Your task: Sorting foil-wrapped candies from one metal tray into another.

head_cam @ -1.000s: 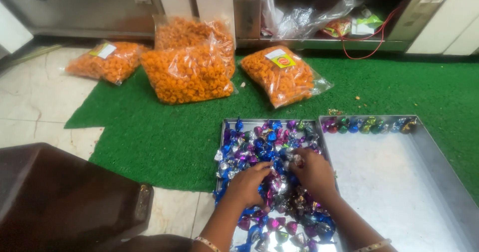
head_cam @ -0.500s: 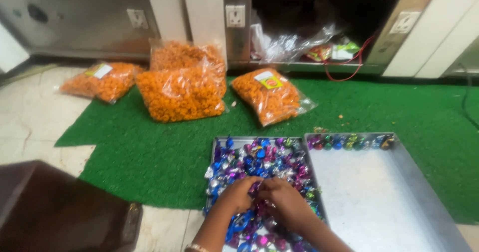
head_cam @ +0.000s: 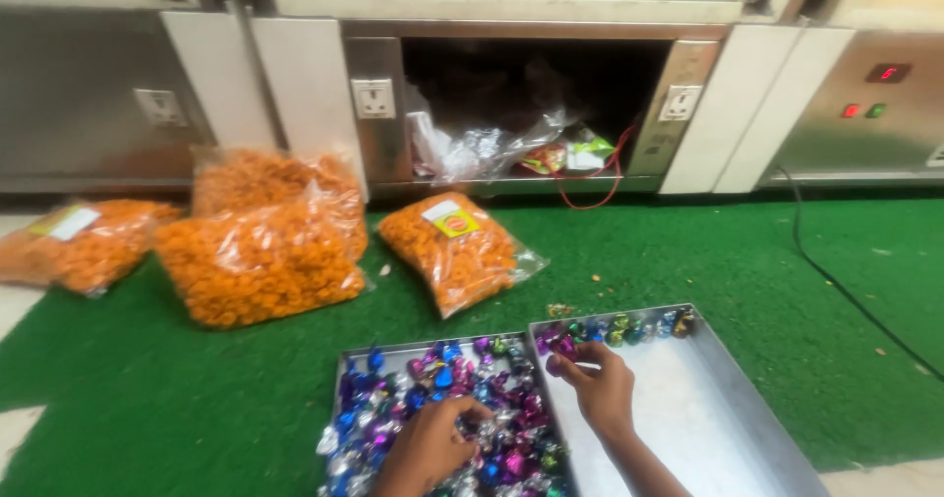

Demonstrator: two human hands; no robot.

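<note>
Two steel trays sit side by side on green turf. The left tray is heaped with foil-wrapped candies in purple, blue, pink and silver. My left hand rests on that heap with its fingers curled into the candies; whether it holds one is hidden. The right tray is mostly bare, with a single row of candies along its far edge. My right hand reaches over this tray's far left corner. It pinches a purple candy next to the row's left end.
Several clear bags of orange snacks lie on the turf beyond the trays, one labelled bag being nearest. Behind stands a steel counter with wall sockets and an open compartment holding plastic bags. A black cable crosses the turf at right.
My right hand left the candy heap and moved right to the far edge of the right tray with a purple candy. My left hand stayed in the heap. The view tilted upward.
</note>
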